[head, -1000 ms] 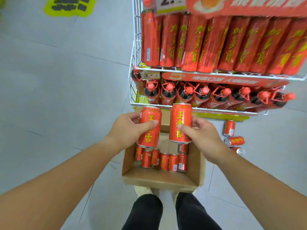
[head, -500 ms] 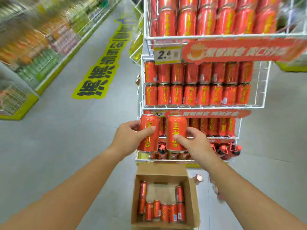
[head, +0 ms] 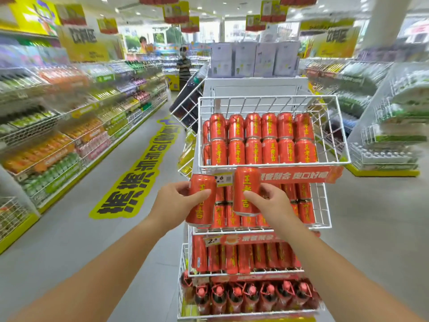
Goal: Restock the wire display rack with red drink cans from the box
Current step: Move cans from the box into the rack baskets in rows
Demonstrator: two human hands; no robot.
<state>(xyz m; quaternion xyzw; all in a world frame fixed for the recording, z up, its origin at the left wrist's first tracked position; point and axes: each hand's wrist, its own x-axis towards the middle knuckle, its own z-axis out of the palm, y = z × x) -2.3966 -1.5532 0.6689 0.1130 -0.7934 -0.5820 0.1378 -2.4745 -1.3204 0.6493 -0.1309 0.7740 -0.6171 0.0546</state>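
My left hand (head: 173, 202) grips an upright red drink can (head: 201, 201) with yellow characters. Beside it, my right hand (head: 272, 204) holds a second red can (head: 246, 190), slightly higher. Both cans hover just below the front rim of the white wire rack's top basket (head: 274, 165). That basket holds two stacked rows of red cans (head: 261, 140), with open space above them and at its right end. Lower tiers of the rack (head: 323, 205) are packed with more red cans. The box is out of view.
Dark bottles with red caps (head: 250, 296) fill the rack's bottom tier. Stocked shelves line the aisle on the left (head: 58, 140) and right (head: 383, 126). A yellow floor sticker (head: 134, 177) runs down the aisle. A person (head: 184, 68) stands far back by a tilted wire basket (head: 185, 105).
My view has tilted up from the box on the floor to the rack's top basket. Both hands have lifted their cans from above the box to just under that basket's front.
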